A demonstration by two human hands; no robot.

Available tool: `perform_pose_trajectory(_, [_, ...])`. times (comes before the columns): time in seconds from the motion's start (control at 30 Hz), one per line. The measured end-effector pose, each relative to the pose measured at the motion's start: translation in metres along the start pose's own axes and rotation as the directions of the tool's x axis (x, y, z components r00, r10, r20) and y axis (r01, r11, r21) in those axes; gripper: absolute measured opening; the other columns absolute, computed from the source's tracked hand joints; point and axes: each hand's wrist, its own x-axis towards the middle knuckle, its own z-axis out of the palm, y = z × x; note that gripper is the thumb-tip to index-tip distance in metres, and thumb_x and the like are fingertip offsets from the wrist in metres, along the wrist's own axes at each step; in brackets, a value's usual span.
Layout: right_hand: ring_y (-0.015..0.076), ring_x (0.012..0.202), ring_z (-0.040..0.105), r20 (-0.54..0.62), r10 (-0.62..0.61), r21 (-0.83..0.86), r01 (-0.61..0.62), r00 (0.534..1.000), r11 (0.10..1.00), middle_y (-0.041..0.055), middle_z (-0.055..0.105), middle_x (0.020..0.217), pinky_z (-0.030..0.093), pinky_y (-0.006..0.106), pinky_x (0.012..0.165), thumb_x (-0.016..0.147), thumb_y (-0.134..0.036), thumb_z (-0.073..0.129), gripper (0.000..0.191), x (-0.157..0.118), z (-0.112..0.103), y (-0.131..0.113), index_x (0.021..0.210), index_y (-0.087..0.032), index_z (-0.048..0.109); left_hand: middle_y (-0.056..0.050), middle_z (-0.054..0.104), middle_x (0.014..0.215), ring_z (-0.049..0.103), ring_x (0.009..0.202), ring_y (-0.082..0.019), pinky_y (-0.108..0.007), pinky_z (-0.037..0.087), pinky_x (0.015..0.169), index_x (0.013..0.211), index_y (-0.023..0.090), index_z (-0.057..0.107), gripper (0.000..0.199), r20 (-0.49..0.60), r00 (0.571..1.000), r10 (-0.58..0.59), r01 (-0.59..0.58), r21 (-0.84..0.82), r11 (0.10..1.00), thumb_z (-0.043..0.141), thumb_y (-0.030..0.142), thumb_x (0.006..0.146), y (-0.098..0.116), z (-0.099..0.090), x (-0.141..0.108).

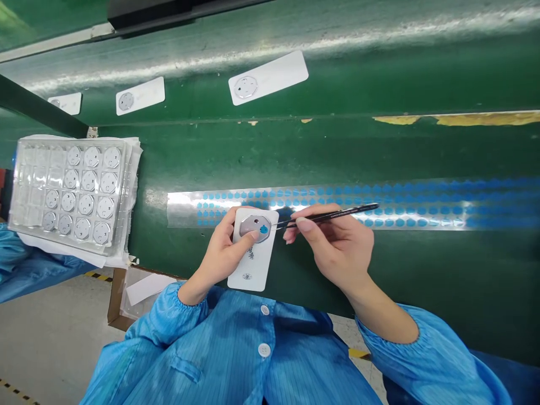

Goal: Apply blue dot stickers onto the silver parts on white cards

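My left hand (225,250) grips a white rounded card (257,264) in front of my body, its thumb lying over a grey octagonal disc (248,223) at the card's upper end. A small blue round sticker (264,230) shows on the right of that disc. Black tweezers (337,214) are pinched in my right hand (333,242), their tips close to the blue sticker. Whether the tips touch it I cannot tell. Just beyond both hands lies a clear strip (183,209) bearing rows of blue round stickers.
At the left a clear plastic tray (36,188) holds several octagonal discs. Along the back lie white cards with discs, the nearest being one card (278,76) near the middle. A cardboard box (116,301) stands below the table's front edge. Blue fabric (25,261) shows beside the tray.
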Motion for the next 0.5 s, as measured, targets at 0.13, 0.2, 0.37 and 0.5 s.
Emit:
perform_pose_trajectory(0.13, [0.0146, 0.063, 0.074, 0.016, 0.014, 0.023, -0.014, 1.000, 1.000, -0.0001, 0.075, 0.081, 0.065, 0.026, 0.058, 0.101, -0.019, 0.072, 0.006, -0.0024, 0.0026, 0.0015, 0.102, -0.024, 0.076, -0.004, 0.070, 0.101, 0.064, 0.080, -0.014, -0.024, 0.052, 0.073, 0.125, 0.022, 0.064, 0.033, 0.016, 1.000, 0.015, -0.015, 0.037, 0.999, 0.072, 0.036, 0.096, 0.0025, 0.0020, -0.0012])
perform_pose_trajectory(0.2, [0.0140, 0.063, 0.074, 0.013, 0.031, 0.011, -0.032, 0.999, 0.999, -0.0004, 0.075, 0.080, 0.066, 0.025, 0.059, 0.101, -0.018, 0.072, 0.007, -0.0025, 0.0020, 0.0027, 0.102, -0.024, 0.077, -0.004, 0.070, 0.099, 0.064, 0.080, -0.014, -0.025, 0.051, 0.073, 0.124, 0.022, 0.064, 0.033, 0.026, 1.000, 0.013, -0.014, 0.045, 0.999, 0.072, 0.036, 0.095, 0.0039, 0.0026, -0.0016])
perform_pose_trajectory(0.37, [0.0142, 0.060, 0.073, 0.031, 0.113, 0.071, -0.115, 0.993, 0.991, 0.0003, 0.076, 0.075, 0.066, 0.026, 0.058, 0.101, -0.022, 0.074, 0.006, -0.0003, 0.0010, 0.0010, 0.097, -0.022, 0.078, -0.004, 0.070, 0.101, 0.064, 0.083, -0.015, -0.025, 0.051, 0.073, 0.125, 0.023, 0.064, 0.033, 0.036, 0.999, -0.003, 0.002, 0.042, 0.999, 0.072, 0.037, 0.095, 0.0035, 0.0017, -0.0021])
perform_pose_trajectory(0.5, [0.0169, 0.059, 0.074, 0.047, 0.240, 0.235, -0.244, 0.970, 0.941, 0.0021, 0.077, 0.071, 0.066, 0.027, 0.055, 0.100, -0.031, 0.076, 0.012, 0.0019, 0.0025, -0.0004, 0.094, -0.021, 0.077, -0.003, 0.068, 0.098, 0.062, 0.080, -0.014, -0.025, 0.050, 0.072, 0.122, 0.023, 0.063, 0.033, 0.040, 0.999, -0.007, 0.008, -0.037, 0.999, 0.073, 0.039, 0.096, -0.0030, 0.0034, -0.0013])
